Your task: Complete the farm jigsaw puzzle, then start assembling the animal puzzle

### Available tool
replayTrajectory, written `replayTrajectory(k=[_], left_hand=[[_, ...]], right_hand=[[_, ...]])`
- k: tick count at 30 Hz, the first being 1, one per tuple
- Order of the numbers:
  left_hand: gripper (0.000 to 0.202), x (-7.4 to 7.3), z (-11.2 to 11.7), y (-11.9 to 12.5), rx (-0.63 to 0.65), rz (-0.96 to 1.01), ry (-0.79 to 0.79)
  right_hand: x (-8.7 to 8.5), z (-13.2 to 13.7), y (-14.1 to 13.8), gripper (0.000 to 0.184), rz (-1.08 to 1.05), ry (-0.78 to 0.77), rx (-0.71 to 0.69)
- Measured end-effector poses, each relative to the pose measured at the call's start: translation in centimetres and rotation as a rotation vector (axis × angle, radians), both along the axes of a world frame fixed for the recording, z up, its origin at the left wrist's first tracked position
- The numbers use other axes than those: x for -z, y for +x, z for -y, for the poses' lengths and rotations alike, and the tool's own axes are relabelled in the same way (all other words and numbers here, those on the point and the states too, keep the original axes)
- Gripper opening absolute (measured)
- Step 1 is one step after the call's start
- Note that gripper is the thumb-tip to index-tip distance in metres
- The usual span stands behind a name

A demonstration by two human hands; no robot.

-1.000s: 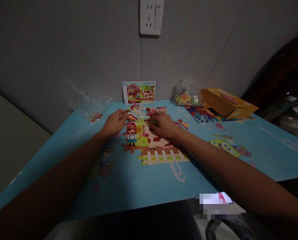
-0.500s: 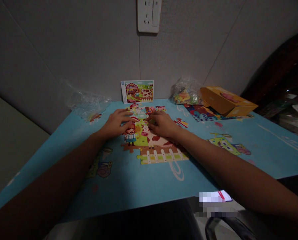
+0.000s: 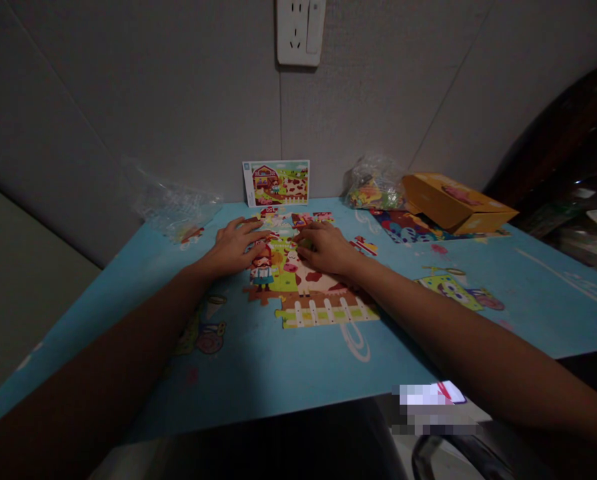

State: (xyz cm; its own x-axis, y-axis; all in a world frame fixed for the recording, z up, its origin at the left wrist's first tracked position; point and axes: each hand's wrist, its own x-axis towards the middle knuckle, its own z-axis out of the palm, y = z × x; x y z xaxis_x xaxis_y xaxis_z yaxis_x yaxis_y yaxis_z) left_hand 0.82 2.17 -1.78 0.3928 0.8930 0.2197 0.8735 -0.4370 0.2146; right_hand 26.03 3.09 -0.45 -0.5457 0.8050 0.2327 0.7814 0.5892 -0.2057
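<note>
A partly joined farm jigsaw puzzle (image 3: 308, 293) lies on the blue cartoon-print table (image 3: 258, 373), showing a farmer, a cow and a white fence. My left hand (image 3: 235, 245) rests flat on its upper left part, fingers spread over the pieces. At the upper middle my right hand (image 3: 325, 248) presses down with fingers curled on the pieces there. Several loose pieces (image 3: 303, 217) lie just beyond both hands. What sits under the fingertips is hidden.
A reference picture card (image 3: 276, 183) leans on the grey wall under a white socket (image 3: 299, 30). An empty clear bag (image 3: 175, 203) lies at left, a bag of pieces (image 3: 375, 187) and a yellow box (image 3: 455, 203) at right. One loose piece (image 3: 364, 245) lies right of my hand.
My left hand has slid right and flattened onto the puzzle's upper left, fingers now spread. The right hand has stayed almost still.
</note>
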Motion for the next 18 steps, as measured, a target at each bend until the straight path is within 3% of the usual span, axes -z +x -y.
replayTrajectory(k=[6,18], left_hand=[[0.054,-0.34,0.63,0.8,0.026,-0.08,-0.073],[0.054,-0.54,0.59,0.79,-0.015,-0.1,-0.018]], right_hand=[[0.08,0.11,-0.03,0.031,0.01,0.001,0.014],[0.19,-0.14,0.05,0.031,0.012,0.014,0.004]])
